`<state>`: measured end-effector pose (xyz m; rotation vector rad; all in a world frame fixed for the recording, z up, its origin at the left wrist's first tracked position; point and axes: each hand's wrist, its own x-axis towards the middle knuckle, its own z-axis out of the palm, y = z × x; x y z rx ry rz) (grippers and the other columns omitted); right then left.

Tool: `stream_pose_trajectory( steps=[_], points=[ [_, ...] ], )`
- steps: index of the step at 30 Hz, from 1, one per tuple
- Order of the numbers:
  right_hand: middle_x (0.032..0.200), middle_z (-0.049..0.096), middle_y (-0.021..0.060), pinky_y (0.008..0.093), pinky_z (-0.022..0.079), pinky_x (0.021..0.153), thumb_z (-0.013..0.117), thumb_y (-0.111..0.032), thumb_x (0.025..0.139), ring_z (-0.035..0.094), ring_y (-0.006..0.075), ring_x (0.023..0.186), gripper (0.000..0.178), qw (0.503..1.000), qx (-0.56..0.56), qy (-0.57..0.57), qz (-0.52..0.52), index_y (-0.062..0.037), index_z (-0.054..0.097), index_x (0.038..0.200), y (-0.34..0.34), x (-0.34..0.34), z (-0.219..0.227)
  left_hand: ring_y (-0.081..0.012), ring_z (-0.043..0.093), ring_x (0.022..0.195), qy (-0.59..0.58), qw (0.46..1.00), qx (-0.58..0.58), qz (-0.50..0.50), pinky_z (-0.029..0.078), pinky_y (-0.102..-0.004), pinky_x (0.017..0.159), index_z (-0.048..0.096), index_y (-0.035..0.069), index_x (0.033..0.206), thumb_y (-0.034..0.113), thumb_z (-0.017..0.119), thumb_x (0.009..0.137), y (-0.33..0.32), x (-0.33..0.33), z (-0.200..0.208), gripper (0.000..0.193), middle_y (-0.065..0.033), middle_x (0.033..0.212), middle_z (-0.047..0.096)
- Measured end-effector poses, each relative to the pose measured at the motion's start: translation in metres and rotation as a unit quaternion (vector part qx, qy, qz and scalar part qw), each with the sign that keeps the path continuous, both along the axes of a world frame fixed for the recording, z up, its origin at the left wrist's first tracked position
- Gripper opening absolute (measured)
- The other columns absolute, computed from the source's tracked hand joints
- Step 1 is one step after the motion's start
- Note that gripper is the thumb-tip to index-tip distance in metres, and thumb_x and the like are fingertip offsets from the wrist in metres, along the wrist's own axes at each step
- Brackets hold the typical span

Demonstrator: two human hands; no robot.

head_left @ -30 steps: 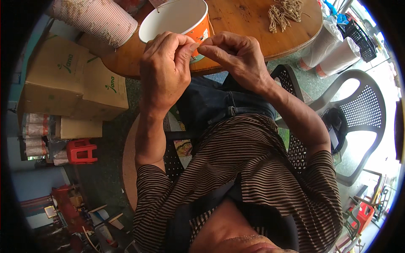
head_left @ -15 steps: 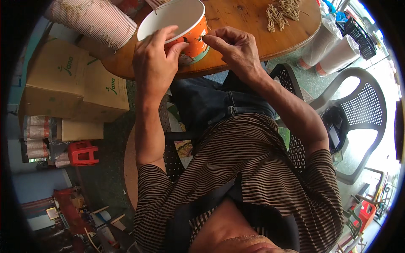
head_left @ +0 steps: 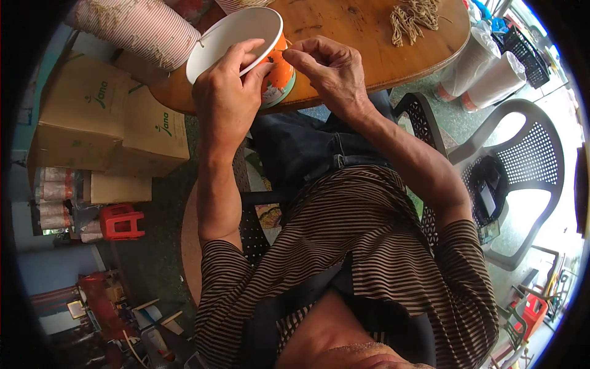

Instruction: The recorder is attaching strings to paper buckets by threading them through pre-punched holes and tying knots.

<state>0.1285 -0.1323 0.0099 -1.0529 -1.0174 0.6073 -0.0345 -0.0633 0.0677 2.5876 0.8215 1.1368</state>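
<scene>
A large paper bucket (head_left: 279, 72), white inside and orange with a green base band outside, leans to the left near the table's edge. Its rim is between the fingers and thumb of my left hand (head_left: 227, 98); the thumb presses the orange outer side. Close to the bucket's right side, my right hand (head_left: 335, 74) is closed in a pinch of thumb and forefinger. A thin strand, seemingly cord, shows at those fingertips, but too small to be sure. Another bit of cord hangs over the bucket's far left rim.
On the wooden table (head_left: 344, 27) lie a bundle of beige cords (head_left: 415, 23) and a long stack of striped paper buckets (head_left: 144, 31) with cords. Cardboard boxes (head_left: 80, 117) stand at left. A grey plastic chair (head_left: 522, 141) and wrapped stacks (head_left: 501, 83) are at right.
The bucket has shifted left and leans further over. My right hand has moved a little left with it, still pinched. My left hand stays nearly in place at the rim.
</scene>
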Motion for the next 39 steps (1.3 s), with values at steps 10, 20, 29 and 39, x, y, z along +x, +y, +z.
stream_pose_trajectory(
  steps=[10,20,29,39],
  points=[
    [0.076,0.068,-0.0018,0.0213,0.045,0.062,0.074,-0.019,0.096,0.056,0.0021,0.069,0.022,1.0,0.02,0.008,0.005,0.003,0.075,0.099,0.005,-0.002,-0.007,-0.0258,0.074,0.079,0.005,1.0,-0.008,-0.009,0.056,-0.0361,0.071,0.07,0.006,0.118,0.014,0.079,0.09,-0.002,-0.002,0.001,0.031,-0.0108,0.091,0.076],
    [0.08,0.072,0.0018,0.0223,0.049,0.066,0.075,-0.018,0.095,0.061,0.0039,0.073,0.022,1.0,0.013,0.001,-0.004,0.0031,0.076,0.101,0.005,-0.003,-0.004,-0.026,0.074,0.079,0.011,1.0,0.0,-0.007,0.056,-0.0369,0.071,0.07,0.006,0.118,0.015,0.079,0.09,-0.002,-0.002,0.001,0.031,-0.0105,0.091,0.077],
    [0.074,0.067,-0.0013,0.0224,0.045,0.061,0.076,-0.02,0.094,0.055,0.0027,0.068,0.023,1.0,0.023,-0.004,-0.016,0.0026,0.076,0.099,0.01,-0.003,-0.007,-0.0269,0.075,0.081,0.011,1.0,0.002,-0.009,0.057,-0.0369,0.072,0.07,0.006,0.118,0.014,0.078,0.09,-0.002,-0.002,0.001,0.03,-0.0113,0.093,0.077],
    [0.075,0.07,0.001,0.0231,0.047,0.06,0.076,-0.02,0.094,0.058,0.0037,0.068,0.022,1.0,0.023,-0.005,0.002,0.0018,0.077,0.099,0.012,-0.002,-0.005,-0.0279,0.076,0.088,0.017,1.0,-0.003,-0.007,0.058,-0.037,0.076,0.071,0.005,0.117,0.012,0.077,0.091,-0.003,-0.002,0.001,0.028,-0.0128,0.098,0.078]
  ],
)
